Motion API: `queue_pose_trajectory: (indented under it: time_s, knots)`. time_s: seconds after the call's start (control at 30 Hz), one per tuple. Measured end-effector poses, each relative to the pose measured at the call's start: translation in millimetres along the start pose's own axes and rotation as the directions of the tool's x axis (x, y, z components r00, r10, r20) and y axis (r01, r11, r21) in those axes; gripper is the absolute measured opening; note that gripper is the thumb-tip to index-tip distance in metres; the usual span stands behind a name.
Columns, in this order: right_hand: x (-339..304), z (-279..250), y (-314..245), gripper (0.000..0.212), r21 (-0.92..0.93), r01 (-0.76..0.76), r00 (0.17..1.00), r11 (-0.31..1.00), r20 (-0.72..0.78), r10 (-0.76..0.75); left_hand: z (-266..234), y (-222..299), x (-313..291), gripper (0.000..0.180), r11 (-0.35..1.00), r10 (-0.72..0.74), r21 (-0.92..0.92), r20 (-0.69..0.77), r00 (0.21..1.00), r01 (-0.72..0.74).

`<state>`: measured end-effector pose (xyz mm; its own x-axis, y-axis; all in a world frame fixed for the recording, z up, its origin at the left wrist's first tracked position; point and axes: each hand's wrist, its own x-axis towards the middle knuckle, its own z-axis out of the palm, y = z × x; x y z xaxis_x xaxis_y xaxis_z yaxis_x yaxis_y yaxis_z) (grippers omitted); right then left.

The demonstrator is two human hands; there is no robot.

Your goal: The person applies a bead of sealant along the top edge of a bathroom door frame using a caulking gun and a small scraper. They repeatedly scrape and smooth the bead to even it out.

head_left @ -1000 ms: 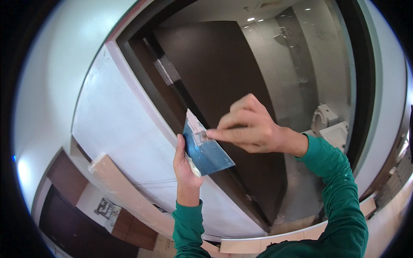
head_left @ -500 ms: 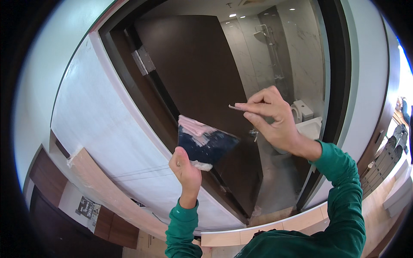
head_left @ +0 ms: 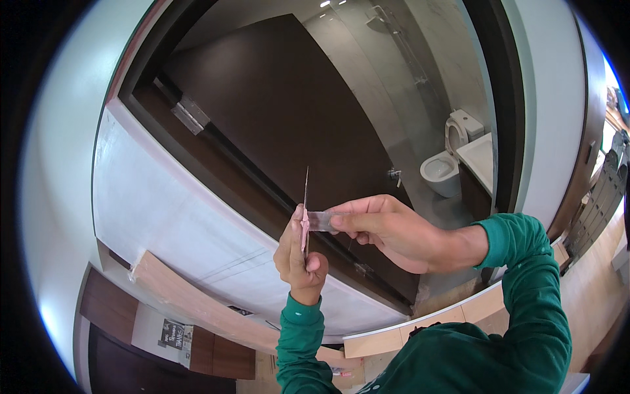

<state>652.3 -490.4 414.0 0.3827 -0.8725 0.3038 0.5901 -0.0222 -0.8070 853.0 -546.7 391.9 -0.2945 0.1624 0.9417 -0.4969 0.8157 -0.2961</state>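
My left hand [head_left: 296, 262] grips a thin dark putty board [head_left: 306, 187], turned almost edge-on. Pink putty [head_left: 304, 230] clings to its face near my fingers. Between the fingers and thumb of my right hand [head_left: 400, 233] is a small, flat, greyish scraper blade [head_left: 320, 221]. Its far end meets the putty on the board. Most of the board's face is turned out of sight. Both hands are raised in front of the dark door [head_left: 282, 111].
A whitish wall panel [head_left: 164, 203] with faint lines runs along the left of the door frame. A long wooden strip [head_left: 197, 299] lies below it. Beyond the doorway are a toilet [head_left: 441, 172] and a white basin [head_left: 478, 157]. Dark slatted pieces [head_left: 594, 210] lean at the right.
The board has swung from showing its dark face to edge-on. My right hand has come down and left, bringing the scraper blade to the putty. The view has shifted.
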Motion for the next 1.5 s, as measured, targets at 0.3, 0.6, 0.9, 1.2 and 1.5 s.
queue_pose_trajectory:
  time_s: [0.3,0.6,0.9,1.2,1.5]
  knots:
    - [-7.6,2.5,-1.5,0.024,0.045,-0.019,0.999,0.999,0.036,0.018,-3.1,-6.0,-3.4,0.054,1.0,-0.009,0.027,0.051,0.999,0.007]
    - [-8.4,6.3,-1.6,0.025,0.056,-0.006,0.997,0.998,0.077,0.002,-10.4,-23.4,-13.6,0.046,0.999,0.019,0.045,0.085,0.996,-0.022]
    - [63.9,16.6,-67.5,0.034,-0.14,0.594,0.803,0.792,0.149,-0.577,-36.3,-115.6,9.7,0.071,0.886,-0.442,-0.064,-0.413,0.796,0.459]
    - [223.2,30.3,-251.0,0.023,-0.589,0.804,-0.157,-0.088,-0.066,-0.985,-73.6,-222.0,140.6,0.07,0.861,-0.506,-0.331,-0.628,0.591,0.385]
    - [276.1,41.0,-302.4,0.02,-0.71,0.649,-0.475,-0.272,-0.1,-0.874,-78.4,-235.3,133.5,0.067,0.832,-0.549,-0.416,-0.712,0.439,0.366]
